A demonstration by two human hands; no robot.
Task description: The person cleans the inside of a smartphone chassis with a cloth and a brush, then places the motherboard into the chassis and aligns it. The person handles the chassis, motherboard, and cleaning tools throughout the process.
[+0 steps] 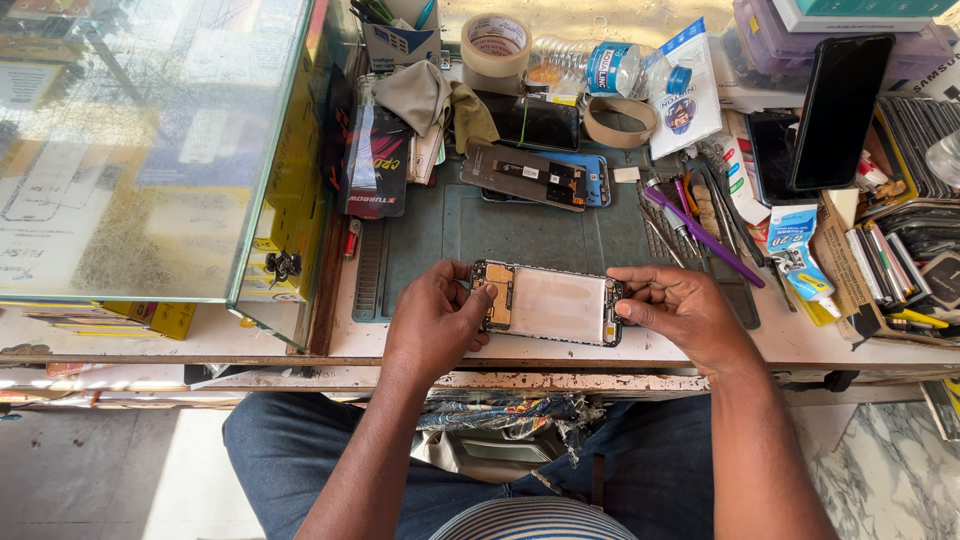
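Beyond the right hand [683,308], a white packet with blue print [684,90] leans by a clear bottle with a blue label [590,66], and a small blue-and-white tube [795,245] lies just to its outer side. The opened phone frame [547,302] sits between both hands: the left hand [432,322] grips its left end, the right hand's fingertips pinch its right end, above the bench edge.
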